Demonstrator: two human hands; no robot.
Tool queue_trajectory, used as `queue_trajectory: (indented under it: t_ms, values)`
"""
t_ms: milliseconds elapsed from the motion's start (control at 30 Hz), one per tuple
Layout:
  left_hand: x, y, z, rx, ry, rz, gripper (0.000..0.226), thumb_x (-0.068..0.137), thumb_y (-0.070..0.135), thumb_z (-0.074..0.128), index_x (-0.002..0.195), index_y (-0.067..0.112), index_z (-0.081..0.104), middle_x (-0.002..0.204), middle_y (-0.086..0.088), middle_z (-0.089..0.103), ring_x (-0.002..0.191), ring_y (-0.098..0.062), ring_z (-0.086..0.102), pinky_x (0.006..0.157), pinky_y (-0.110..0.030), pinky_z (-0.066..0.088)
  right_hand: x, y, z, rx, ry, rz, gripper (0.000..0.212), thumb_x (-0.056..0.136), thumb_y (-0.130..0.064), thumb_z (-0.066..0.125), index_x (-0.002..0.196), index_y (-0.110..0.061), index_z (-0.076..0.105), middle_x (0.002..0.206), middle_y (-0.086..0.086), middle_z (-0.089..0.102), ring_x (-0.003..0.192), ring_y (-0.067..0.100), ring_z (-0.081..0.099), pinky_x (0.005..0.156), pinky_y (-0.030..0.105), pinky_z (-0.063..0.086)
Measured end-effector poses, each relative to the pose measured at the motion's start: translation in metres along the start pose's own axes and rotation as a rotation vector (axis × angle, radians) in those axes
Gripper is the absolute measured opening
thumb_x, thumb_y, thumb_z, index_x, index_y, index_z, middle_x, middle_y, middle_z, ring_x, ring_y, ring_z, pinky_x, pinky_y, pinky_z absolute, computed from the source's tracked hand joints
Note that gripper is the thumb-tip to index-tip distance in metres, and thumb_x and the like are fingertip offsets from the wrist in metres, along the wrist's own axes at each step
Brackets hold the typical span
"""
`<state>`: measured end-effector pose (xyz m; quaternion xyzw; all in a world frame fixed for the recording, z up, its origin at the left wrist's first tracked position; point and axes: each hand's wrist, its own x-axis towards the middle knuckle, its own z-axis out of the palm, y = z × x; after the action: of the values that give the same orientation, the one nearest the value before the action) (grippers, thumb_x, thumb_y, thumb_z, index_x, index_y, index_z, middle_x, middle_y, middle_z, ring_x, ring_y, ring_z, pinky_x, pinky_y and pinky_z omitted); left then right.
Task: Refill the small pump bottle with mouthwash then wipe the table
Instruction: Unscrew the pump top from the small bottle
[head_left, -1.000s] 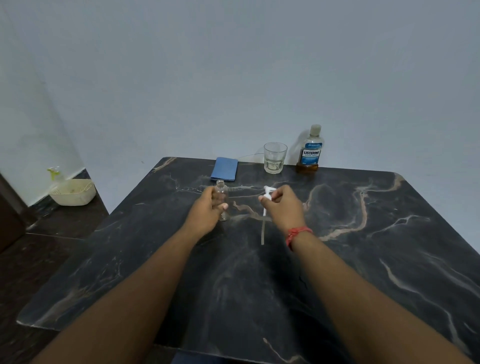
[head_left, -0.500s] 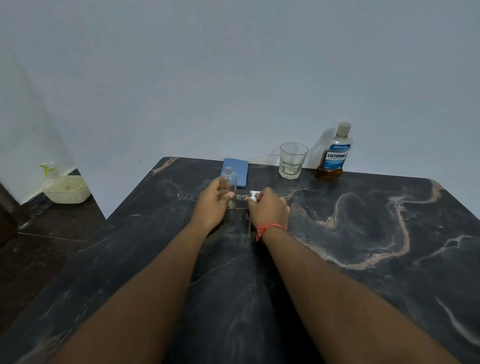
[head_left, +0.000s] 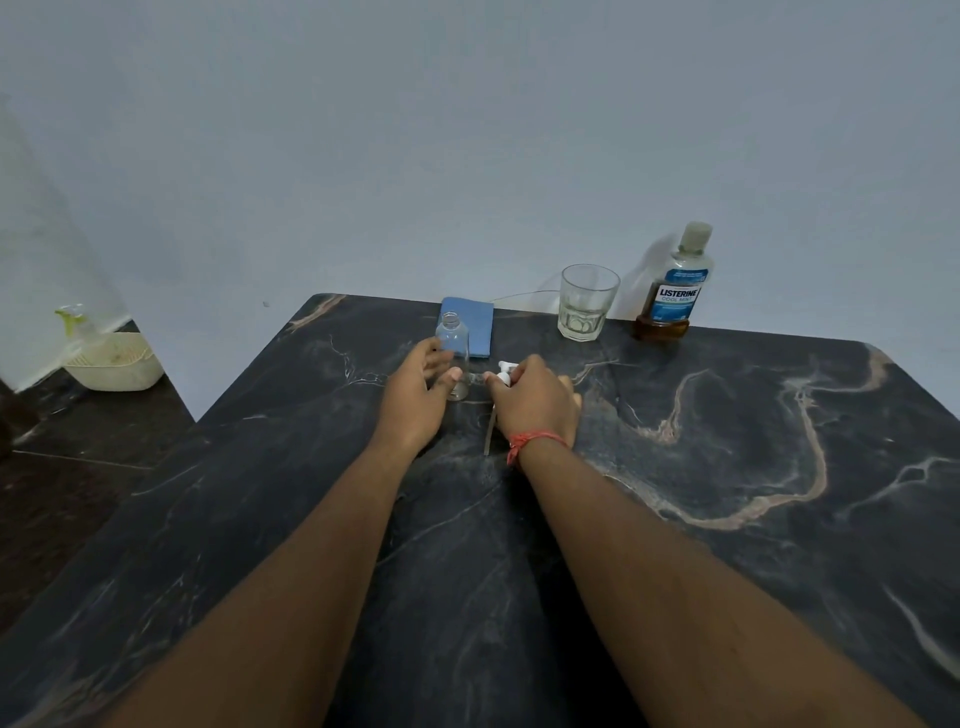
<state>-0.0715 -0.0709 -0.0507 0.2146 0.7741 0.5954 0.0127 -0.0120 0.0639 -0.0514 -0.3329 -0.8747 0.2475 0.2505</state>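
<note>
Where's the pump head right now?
In the head view it is near the table's middle: the right hand grips the white pump head, its dip tube trailing toward the person, just right of the open small bottle.

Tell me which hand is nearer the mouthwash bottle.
Right. The right hand lies in front and to the left of the mouthwash bottle; the left hand is farther left, at the small bottle.

A home room, plainly domestic: a dark marble-look table (head_left: 727, 519) against a bare pale wall (head_left: 467, 130), with a Listerine mouthwash bottle (head_left: 672, 291), a drinking glass (head_left: 586, 304) and a folded blue cloth (head_left: 475, 325); a plastic basket (head_left: 111, 361) sits on the floor.
</note>
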Motion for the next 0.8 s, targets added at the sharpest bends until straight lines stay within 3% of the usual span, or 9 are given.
queue_trajectory:
  t_ms: [133, 200, 433, 567, 700, 800]
  values:
    - [0.000, -0.001, 0.000, 0.023, 0.002, -0.004, 0.049, 0.099, 0.011, 0.062, 0.145, 0.011, 0.047, 0.134, 0.003, 0.062, 0.119, -0.005, 0.057, 0.083, -0.001, 0.042, 0.000, 0.000, 0.000, 0.013, 0.006, 0.001, 0.037, 0.084, -0.060, 0.060, 0.093, -0.024, 0.058, 0.094, -0.004, 0.068, 0.101, 0.023, 0.054, 0.085, 0.040, 0.038]
    - [0.000, -0.001, 0.000, 0.030, 0.004, -0.007, 0.049, 0.098, 0.012, 0.063, 0.145, 0.012, 0.047, 0.134, 0.003, 0.062, 0.120, -0.005, 0.057, 0.081, 0.000, 0.042, 0.000, 0.000, -0.001, 0.019, 0.001, 0.003, 0.036, 0.084, -0.059, 0.060, 0.093, -0.024, 0.057, 0.094, -0.005, 0.067, 0.102, 0.023, 0.053, 0.086, 0.040, 0.038]
    - [0.000, -0.001, 0.000, 0.031, 0.010, -0.020, 0.052, 0.098, 0.015, 0.064, 0.146, 0.012, 0.046, 0.136, 0.002, 0.061, 0.124, -0.008, 0.056, 0.089, -0.008, 0.041, -0.001, 0.001, -0.001, 0.011, -0.004, 0.005, 0.036, 0.085, -0.058, 0.061, 0.096, -0.023, 0.057, 0.097, -0.003, 0.068, 0.104, 0.024, 0.053, 0.085, 0.039, 0.037]
    - [0.000, -0.001, 0.001, 0.022, 0.028, -0.030, 0.052, 0.098, 0.022, 0.064, 0.146, 0.013, 0.046, 0.136, 0.001, 0.061, 0.124, -0.010, 0.056, 0.103, -0.027, 0.046, -0.001, 0.000, -0.002, 0.018, -0.003, 0.011, 0.037, 0.084, -0.058, 0.061, 0.095, -0.023, 0.056, 0.098, -0.003, 0.067, 0.103, 0.023, 0.054, 0.085, 0.040, 0.039]
    - [-0.003, 0.005, 0.001, 0.039, 0.034, -0.039, 0.056, 0.100, 0.028, 0.062, 0.150, 0.013, 0.041, 0.142, 0.000, 0.057, 0.125, -0.007, 0.052, 0.100, -0.024, 0.040, -0.002, -0.001, -0.008, 0.026, -0.023, 0.002, 0.038, 0.086, -0.057, 0.059, 0.098, -0.021, 0.056, 0.103, -0.001, 0.062, 0.102, 0.023, 0.055, 0.088, 0.041, 0.042]
    - [-0.012, 0.010, 0.000, 0.063, 0.068, -0.060, 0.056, 0.101, 0.035, 0.058, 0.150, 0.014, 0.040, 0.147, -0.001, 0.054, 0.133, -0.014, 0.049, 0.107, -0.030, 0.038, -0.004, 0.004, -0.023, 0.102, -0.042, -0.015, 0.033, 0.090, -0.050, 0.058, 0.097, -0.019, 0.054, 0.104, 0.001, 0.056, 0.099, 0.023, 0.054, 0.089, 0.043, 0.048]
